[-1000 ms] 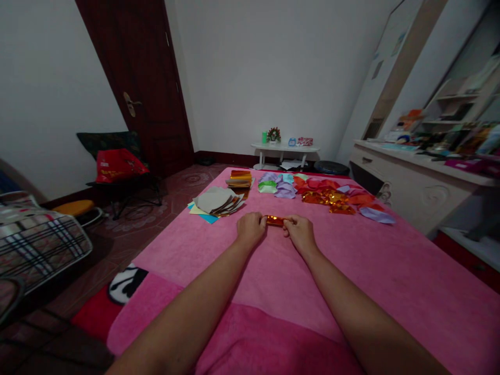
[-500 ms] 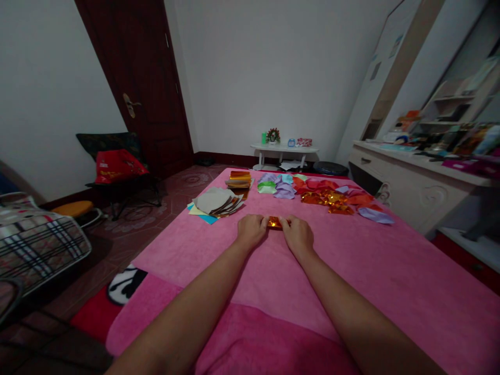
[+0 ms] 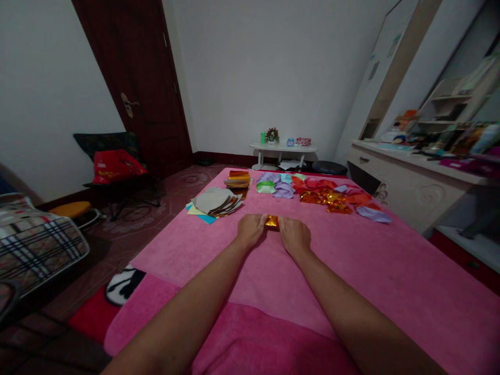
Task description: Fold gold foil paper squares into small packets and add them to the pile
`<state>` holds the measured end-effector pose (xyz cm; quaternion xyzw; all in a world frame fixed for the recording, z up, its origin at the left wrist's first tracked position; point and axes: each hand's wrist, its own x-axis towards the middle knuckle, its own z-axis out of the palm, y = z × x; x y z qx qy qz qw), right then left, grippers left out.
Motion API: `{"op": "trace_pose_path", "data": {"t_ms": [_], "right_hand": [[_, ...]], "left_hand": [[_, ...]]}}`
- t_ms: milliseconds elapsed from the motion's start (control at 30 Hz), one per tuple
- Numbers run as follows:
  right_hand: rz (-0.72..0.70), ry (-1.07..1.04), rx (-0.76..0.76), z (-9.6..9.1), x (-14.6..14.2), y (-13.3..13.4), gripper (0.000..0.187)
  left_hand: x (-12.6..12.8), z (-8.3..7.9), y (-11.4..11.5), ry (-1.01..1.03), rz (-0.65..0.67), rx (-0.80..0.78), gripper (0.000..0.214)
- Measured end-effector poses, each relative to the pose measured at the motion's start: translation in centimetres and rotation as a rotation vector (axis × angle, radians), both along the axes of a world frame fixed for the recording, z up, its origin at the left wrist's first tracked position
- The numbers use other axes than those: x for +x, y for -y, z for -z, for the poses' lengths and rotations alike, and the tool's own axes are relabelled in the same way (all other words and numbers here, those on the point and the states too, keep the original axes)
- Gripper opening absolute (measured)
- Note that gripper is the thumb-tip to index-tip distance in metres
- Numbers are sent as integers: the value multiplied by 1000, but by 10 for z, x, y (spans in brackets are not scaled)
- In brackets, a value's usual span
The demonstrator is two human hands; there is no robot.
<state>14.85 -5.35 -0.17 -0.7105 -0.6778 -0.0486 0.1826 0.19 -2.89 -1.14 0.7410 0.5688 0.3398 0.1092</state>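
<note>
Between my two hands is a small folded piece of shiny gold foil paper (image 3: 272, 222), low over the pink cloth (image 3: 269, 271). My left hand (image 3: 251, 229) is closed on its left end, with the thumb along the top. On its right end, my right hand (image 3: 296, 234) is closed too; most of its fingers are hidden beneath. Beyond my left hand lies a fanned stack of greyish paper sheets (image 3: 214, 200), with yellow and blue sheets under it. Farther back sits a pile of gold foil sheets (image 3: 237, 179). Folded gold foil pieces (image 3: 332, 199) lie beyond my right hand.
Purple, green and red folded papers (image 3: 283, 190) spread across the far end of the cloth. A dresser (image 3: 414, 182) crowded with bottles stands at the right. At left are a chair with a red bag (image 3: 117, 166) and a yellow stool (image 3: 72, 209).
My right hand has moved slightly left, closer to my left hand, and less of the gold foil shows between them. The whole view has shifted a little.
</note>
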Motion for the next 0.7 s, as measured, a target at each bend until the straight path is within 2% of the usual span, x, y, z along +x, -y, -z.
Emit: {"op": "trace_pose_path", "data": {"t_ms": [267, 700], "right_hand": [[-55, 14, 16, 3, -1, -1, 40], [-126, -212, 98, 3, 7, 0, 53]], "left_hand": [[-1, 3, -4, 97, 16, 18, 50], [1, -2, 1, -39, -52, -51, 50]]}}
